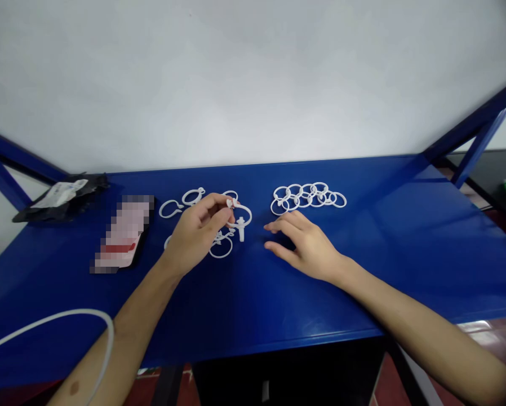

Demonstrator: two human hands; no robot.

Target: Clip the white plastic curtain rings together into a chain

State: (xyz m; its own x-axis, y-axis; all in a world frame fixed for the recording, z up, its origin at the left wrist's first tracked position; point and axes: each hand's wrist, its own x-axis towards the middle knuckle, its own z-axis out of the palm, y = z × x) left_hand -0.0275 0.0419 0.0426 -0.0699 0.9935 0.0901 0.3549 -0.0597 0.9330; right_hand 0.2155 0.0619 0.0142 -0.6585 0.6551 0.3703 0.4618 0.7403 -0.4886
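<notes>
A blue metal table is strewn with loose white plastic rings at centre, and a linked ring cluster lies right of centre. A clip ring is pinched by the left hand; the right hand is held open, empty, just below the cluster.

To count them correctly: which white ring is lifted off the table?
The white plastic clip ring pinched in the left hand: it alone is raised, its stem pointing down, while the other rings lie on the blue table.
</notes>
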